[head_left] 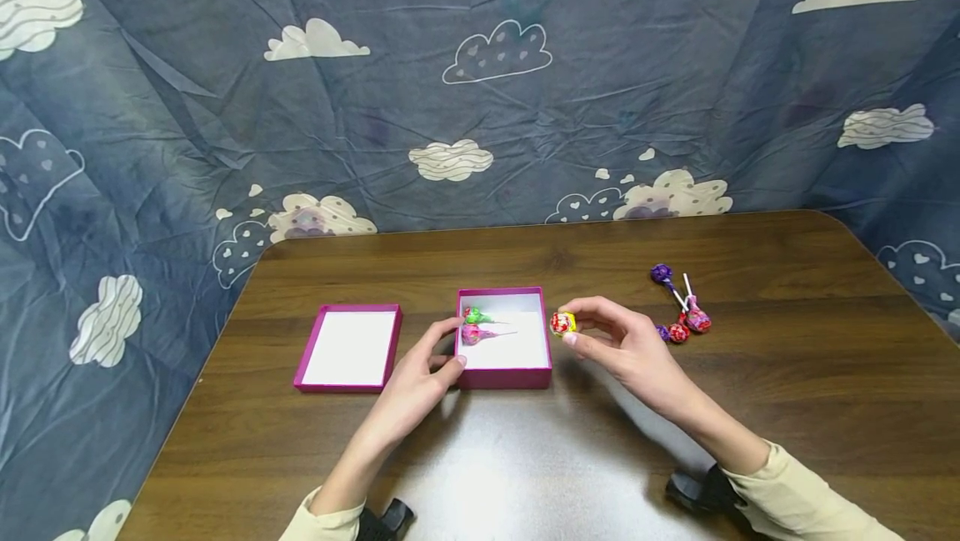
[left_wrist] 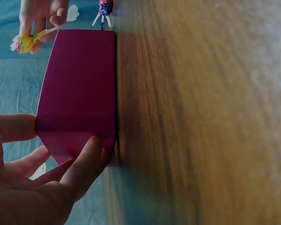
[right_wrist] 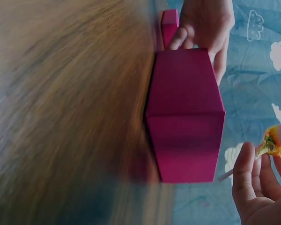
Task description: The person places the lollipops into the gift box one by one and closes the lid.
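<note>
Box (head_left: 504,378) open, just right of matching lid (head_left: 350,348)! Left hand (head_left: 416,383) gripping box's left side. Right hand (head_left: 630,351) pinching yellow-red lollipop (head_left: 562,323), right beside box. Loose lollipops (head_left: 698,318) beyond right hand. Inside: pink lollipop (head_left: 472,334), green lollipop (head_left: 476,316), heads near left wall.

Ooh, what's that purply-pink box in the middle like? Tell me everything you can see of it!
The magenta box looks nearly square, with plain, smooth outer walls, maybe stiff card, and a white inside. It sits flat on the wooden table, open side up, with no lid on it. Inside, toward its left, lie a green-and-red lollipop and, nearer the front, a pink lollipop. The person's left hand touches its left side.
</note>
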A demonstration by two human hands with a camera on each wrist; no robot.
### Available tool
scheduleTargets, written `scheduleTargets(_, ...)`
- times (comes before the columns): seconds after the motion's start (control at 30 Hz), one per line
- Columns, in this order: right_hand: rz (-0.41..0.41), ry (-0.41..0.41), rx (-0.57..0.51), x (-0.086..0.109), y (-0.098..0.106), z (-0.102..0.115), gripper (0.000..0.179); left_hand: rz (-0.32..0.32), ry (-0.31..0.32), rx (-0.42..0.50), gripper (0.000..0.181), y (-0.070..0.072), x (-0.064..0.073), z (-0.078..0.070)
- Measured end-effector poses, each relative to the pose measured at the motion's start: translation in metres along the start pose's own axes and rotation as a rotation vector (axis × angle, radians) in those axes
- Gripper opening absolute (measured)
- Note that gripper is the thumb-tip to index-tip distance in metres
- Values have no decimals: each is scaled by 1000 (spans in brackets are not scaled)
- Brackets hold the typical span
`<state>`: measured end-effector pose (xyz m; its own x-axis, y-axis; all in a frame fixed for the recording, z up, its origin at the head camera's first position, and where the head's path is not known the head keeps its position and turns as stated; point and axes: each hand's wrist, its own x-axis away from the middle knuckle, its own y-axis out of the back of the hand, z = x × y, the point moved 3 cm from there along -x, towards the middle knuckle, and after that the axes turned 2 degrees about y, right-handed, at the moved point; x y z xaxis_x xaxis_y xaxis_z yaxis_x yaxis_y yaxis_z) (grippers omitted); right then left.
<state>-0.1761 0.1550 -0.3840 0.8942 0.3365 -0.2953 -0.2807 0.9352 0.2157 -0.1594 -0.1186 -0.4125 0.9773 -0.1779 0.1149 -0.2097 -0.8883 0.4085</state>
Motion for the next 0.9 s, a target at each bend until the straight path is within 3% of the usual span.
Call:
scheduleTargets(0.43,51,-8,-70,-18,-21,10,28,-3,7,20,51,-1,-1,2)
scheduleTargets(0.9,155,-45,-21,-47,-47,1,35,-1,7,29,51,0,-4,3)
